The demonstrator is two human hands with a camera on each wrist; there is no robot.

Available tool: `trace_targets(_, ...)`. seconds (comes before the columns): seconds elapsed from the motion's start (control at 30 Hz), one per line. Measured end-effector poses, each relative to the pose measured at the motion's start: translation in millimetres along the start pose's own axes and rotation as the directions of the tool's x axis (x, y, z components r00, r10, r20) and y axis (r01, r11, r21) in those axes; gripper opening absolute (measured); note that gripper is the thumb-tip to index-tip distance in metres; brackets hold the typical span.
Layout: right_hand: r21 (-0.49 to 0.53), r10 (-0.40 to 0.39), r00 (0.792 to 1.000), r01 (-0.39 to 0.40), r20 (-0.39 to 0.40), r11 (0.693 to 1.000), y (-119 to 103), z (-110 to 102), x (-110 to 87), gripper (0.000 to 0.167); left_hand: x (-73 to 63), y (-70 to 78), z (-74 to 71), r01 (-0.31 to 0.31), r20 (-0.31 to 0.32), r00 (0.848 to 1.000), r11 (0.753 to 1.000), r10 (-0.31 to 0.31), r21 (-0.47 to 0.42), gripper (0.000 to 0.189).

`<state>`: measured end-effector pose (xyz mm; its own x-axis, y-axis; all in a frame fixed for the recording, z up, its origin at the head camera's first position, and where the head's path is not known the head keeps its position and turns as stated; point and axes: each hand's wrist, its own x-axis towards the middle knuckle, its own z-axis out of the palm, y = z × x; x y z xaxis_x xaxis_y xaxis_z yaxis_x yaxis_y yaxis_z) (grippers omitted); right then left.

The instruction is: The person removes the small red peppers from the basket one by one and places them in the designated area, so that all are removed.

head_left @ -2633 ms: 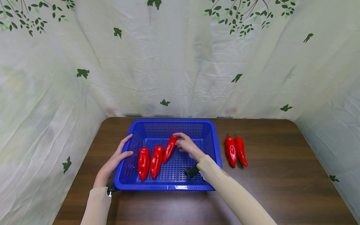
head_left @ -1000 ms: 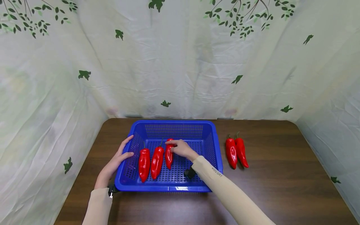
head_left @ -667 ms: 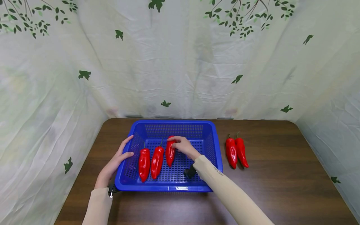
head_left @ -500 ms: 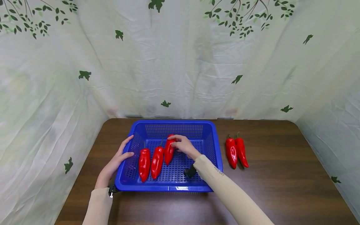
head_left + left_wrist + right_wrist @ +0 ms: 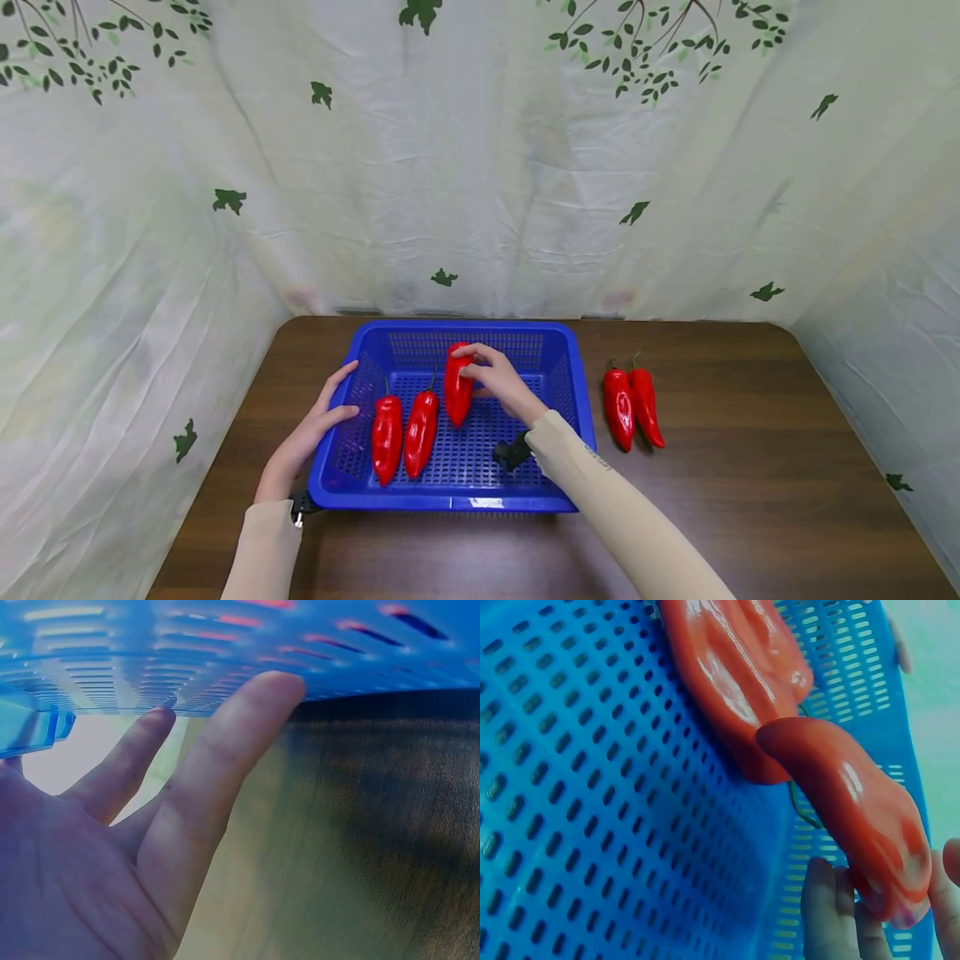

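While the right hand [image 5: 498, 379], its forearm [image 5: 622, 508] slanted inward, grips a glossy, tapered red pepper [image 5: 457, 396] just left of its palm, long axis near-to-far, inside a blue rectangular perforated plastic basket [image 5: 442, 503], the left hand [image 5: 303, 435] rests straight-fingered against the basket's side, two similar peppers [image 5: 387, 442] lying between both hands.

Pale leaf-printed cloth [image 5: 495, 183] hangs behind a brown table [image 5: 757, 467].
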<state>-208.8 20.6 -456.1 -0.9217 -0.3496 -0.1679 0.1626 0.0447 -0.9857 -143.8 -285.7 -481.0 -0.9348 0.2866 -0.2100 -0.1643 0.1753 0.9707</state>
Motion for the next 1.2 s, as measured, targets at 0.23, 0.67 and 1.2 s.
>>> trace_targets(0.23,-0.016,-0.013,1.0,0.013,0.012,1.0,-8.5,-7.8,-6.2,0.031,-0.8,2.2,1.4,0.007,-0.007,1.0,1.0,-0.007,0.018,0.068)
trace_targets(0.67,-0.022,-0.061,0.997,0.062,0.056,0.998,-33.4,-24.0,-27.0,0.037,-1.9,0.7,1.4,0.004,-0.005,1.0,1.0,-0.004,0.023,0.069)
trace_targets(1.2,0.012,-0.109,0.993,0.109,0.033,0.994,-46.1,-72.5,-48.9,0.044,-1.7,1.7,2.7,0.001,-0.003,1.0,1.0,-0.001,0.027,0.068)
